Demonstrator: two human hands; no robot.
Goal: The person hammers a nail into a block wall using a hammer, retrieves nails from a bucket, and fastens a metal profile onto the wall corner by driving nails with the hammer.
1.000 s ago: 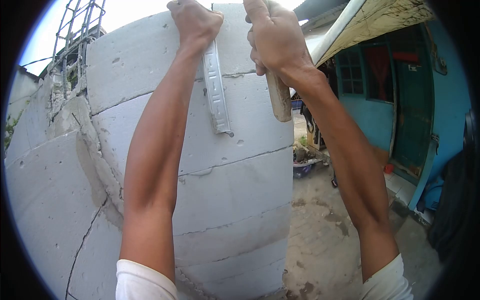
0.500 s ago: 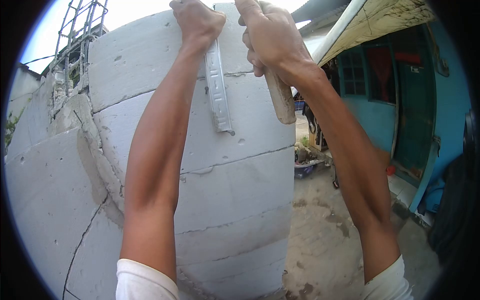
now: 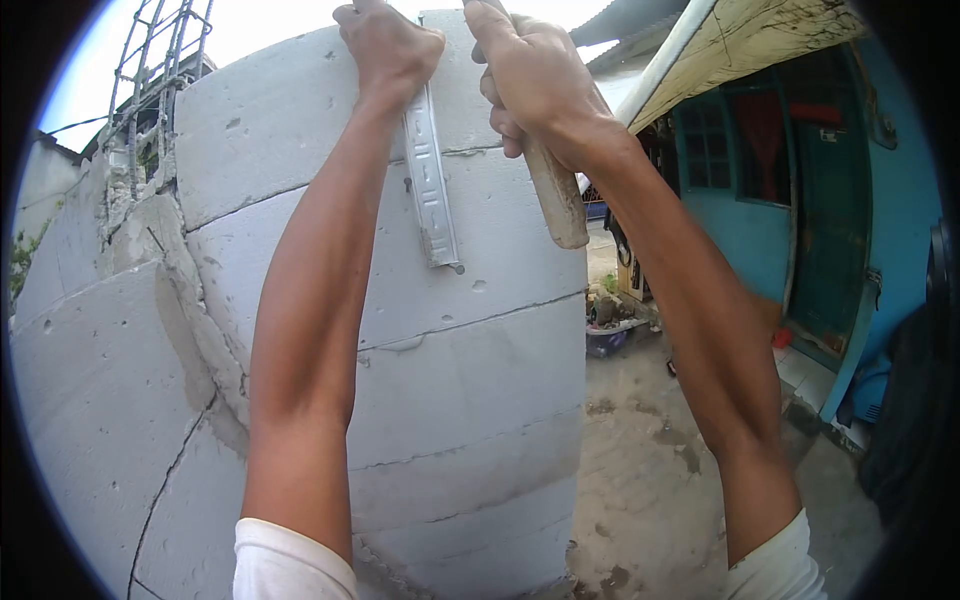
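Note:
Both my arms reach up toward the top of a pale grey block wall point(image 3: 480, 360). My left hand point(image 3: 390, 50) is closed in a fist at the upper edge of the view, over a silvery metal strip point(image 3: 430, 190); what its fingers hold is hidden. The strip lies lengthwise down the wall face, with a nail head point(image 3: 459, 269) beside its lower end. To the right, my right hand point(image 3: 535, 75) is wrapped round a worn wooden tool handle point(image 3: 558, 200), its butt pointing down. The tool's head is out of view.
Bare steel rebar point(image 3: 155, 90) rises from a rough concrete column at the left. Right of the wall, a dirt yard point(image 3: 640, 480) leads to a blue house wall point(image 3: 905, 200) with a green door point(image 3: 835, 230). A tarpaulin point(image 3: 770, 45) on a pole hangs overhead.
Both hands have shifted very slightly left in the view, the tool handle along with the right one. Their grips look the same, and the metal strip keeps its place on the wall.

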